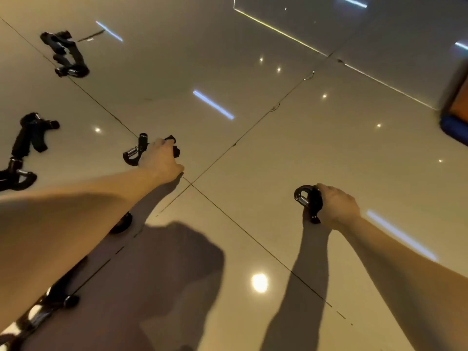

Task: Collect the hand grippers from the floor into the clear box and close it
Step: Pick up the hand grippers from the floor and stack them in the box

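Black hand gripper (131,154) is filling your left hand (159,159), second hand gripper (312,201) your right hand (338,206), fingers curling round handles (likely light, rigid).

We see glossy beige tiles (329,153) crossed by dark grout lines (253,239), with bluish strip-light reflections (214,104) and a bright round glare spot (259,282) on them. At the right edge sits a blurred orange and blue object (455,115), and a thin dark strip (91,36) lies far upper left.

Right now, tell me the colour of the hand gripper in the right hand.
The hand gripper is black with a silver spring; head view.
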The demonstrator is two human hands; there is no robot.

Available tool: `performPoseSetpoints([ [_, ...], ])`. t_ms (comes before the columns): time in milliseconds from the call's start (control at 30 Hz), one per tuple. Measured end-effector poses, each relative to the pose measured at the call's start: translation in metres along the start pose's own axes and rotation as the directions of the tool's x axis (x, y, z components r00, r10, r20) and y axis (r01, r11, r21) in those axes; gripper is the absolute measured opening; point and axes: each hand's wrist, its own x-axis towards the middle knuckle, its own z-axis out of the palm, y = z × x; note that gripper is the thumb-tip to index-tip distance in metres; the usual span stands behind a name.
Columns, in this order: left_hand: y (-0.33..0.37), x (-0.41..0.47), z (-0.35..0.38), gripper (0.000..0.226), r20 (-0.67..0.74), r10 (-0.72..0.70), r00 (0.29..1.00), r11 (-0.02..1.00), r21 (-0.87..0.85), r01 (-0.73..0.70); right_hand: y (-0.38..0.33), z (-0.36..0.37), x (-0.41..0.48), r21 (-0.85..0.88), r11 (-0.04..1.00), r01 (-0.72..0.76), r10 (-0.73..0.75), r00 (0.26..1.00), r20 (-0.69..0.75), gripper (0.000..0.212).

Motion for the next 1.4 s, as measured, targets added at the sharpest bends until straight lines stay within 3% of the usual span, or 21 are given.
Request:
performPoseSetpoints([
  [100, -0.004, 0.022, 0.016, 0.073, -0.042, -0.010, 0.999, 0.998, 0.054, 0.013, -0.001, 0.006, 0.010, 0.041, 0.999, 0.008, -0.005, 0.998, -0.063, 0.045],
  [333, -0.024, 0.053, 0.036, 0.072, -0.026, -0.100, 0.995, 0.993, 0.065, 0.102, -0.047, 0.012, 0.024, 0.127, 0.989, 0.071, -0.045, 0.981, -0.190, 0.034],
  [533, -0.025, 0.045, 0.037, 0.061, -0.132, 0.056, 0.990, 0.990, 0.134, -0.039, -0.111, 0.012, 0.030, 0.110, 0.990, 0.090, -0.064, 0.974, -0.217, 0.035],
  [767, -0.006, 0.020, 0.035, 0.064, -0.101, 0.156, 0.983, 0.987, 0.052, -0.152, -0.144, 0.014, 0.017, 0.134, 0.988, 0.073, -0.051, 0.986, -0.161, 0.037],
  [1033, 0.050, -0.039, 0.018, 0.071, -0.071, 0.310, 0.948, 0.948, -0.053, -0.314, -0.099, 0.001, -0.039, 0.234, 0.972, 0.023, 0.001, 0.995, -0.104, 0.042],
  [1400, 0.149, -0.191, -0.051, 0.082, -0.138, 0.473, 0.870, 0.863, -0.127, -0.489, -0.001, -0.069, -0.181, 0.256, 0.964, 0.068, 0.010, 0.956, -0.292, 0.034],
])
